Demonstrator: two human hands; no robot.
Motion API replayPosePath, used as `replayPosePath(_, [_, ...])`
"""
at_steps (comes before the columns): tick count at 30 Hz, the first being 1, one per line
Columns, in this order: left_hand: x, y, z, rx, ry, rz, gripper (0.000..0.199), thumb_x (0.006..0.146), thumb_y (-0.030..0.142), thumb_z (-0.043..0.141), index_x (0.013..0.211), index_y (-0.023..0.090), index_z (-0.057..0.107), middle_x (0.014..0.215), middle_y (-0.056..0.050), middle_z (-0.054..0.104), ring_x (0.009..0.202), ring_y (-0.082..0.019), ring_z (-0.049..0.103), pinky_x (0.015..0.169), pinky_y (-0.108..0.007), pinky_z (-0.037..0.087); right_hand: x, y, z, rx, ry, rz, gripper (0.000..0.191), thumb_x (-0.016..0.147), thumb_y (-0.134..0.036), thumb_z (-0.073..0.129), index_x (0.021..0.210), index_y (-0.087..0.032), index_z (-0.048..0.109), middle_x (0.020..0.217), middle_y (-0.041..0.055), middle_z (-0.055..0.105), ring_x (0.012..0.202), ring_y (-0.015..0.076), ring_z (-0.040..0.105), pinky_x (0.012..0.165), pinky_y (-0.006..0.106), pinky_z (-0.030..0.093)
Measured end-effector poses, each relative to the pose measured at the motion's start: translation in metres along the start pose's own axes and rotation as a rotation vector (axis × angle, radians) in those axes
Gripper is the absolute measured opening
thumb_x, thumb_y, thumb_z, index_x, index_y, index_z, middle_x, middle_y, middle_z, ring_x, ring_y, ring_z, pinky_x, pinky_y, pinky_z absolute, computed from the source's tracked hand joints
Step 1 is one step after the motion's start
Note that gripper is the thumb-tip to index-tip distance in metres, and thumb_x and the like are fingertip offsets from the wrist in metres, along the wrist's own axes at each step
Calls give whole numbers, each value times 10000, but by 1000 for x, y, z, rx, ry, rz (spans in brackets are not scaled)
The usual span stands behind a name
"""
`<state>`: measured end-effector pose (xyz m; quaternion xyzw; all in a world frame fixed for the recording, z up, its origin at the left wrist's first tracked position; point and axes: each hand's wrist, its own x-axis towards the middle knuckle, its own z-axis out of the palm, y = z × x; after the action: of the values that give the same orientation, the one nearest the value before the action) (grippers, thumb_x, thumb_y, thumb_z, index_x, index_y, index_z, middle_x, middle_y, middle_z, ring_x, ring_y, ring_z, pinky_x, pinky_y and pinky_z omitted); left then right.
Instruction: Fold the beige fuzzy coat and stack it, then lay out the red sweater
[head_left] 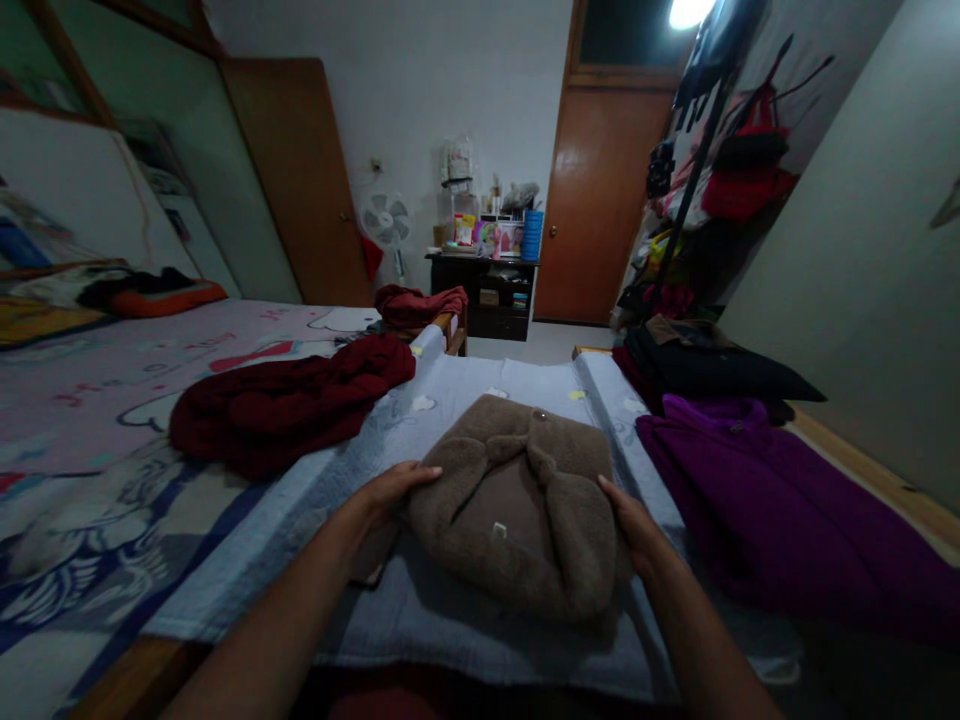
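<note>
A folded brown fluffy coat (577,450) lies in front of me with its collar toward me and a small pale label inside the neck. My left hand (397,487) grips its left side, thumb on top and the other fingers mostly hidden beneath. At the right side, my right hand (630,520) holds the edge the same way, its thumb against the fabric. Below my left wrist, a dark flat thing (375,555) rests on the pale blue bed cover (442,625); I cannot make out what it is.
To the left, a dark red garment (292,405) lies crumpled on a patterned bed sheet (187,350). Folded purple clothing (780,510) and a black folded garment (712,365) are stacked on the right. Farther back stand a fan (386,220) and a dark cabinet (480,310).
</note>
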<state>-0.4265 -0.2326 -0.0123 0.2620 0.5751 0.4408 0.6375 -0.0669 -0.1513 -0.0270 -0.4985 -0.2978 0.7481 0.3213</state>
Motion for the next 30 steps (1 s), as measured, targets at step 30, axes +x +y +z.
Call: replayPosePath(30, [-74, -56, 71, -645, 258, -114, 479, 816, 176, 663, 1270, 210, 514, 978, -83, 719, 840, -261, 704, 768, -434, 562, 58, -78, 29, -947, 297, -828, 393, 725, -285, 670, 1105, -201, 608, 1312, 121, 560, 1320, 298, 423, 1149, 419, 267])
